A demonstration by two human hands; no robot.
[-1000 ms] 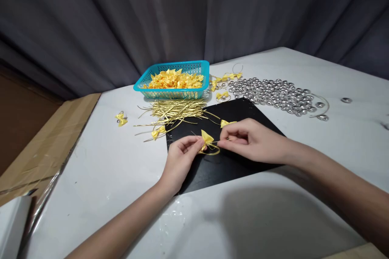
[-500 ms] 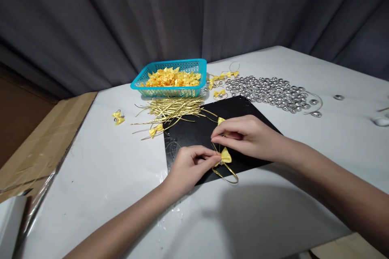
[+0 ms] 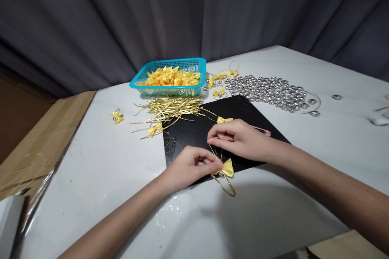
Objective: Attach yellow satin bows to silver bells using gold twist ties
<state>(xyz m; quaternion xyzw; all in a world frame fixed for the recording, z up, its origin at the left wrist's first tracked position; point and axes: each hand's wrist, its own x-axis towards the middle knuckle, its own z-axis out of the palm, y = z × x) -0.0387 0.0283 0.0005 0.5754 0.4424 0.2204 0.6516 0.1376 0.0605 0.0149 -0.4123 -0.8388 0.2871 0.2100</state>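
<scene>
Over the front edge of a black mat, my left hand pinches a yellow bow between thumb and fingertips. A looped gold tie hangs below the bow, and thin ends rise above it. Just above and to the right, my right hand has its fingertips closed on one thin gold end. Part of the bow is hidden behind my left fingertips. Another yellow bow lies on the mat behind my right hand, and a pink object shows partly beyond the wrist.
A blue basket holds yellow bows, with a pile of gold ties in front. Silver oval pieces lie in a heap at the back right. Single bows sit around the white table; dark curtains hang behind.
Both hands have shifted slightly, the held bow has come lower, and my right hand has moved a little left. The pink object and more of the bow behind my right hand now show.
</scene>
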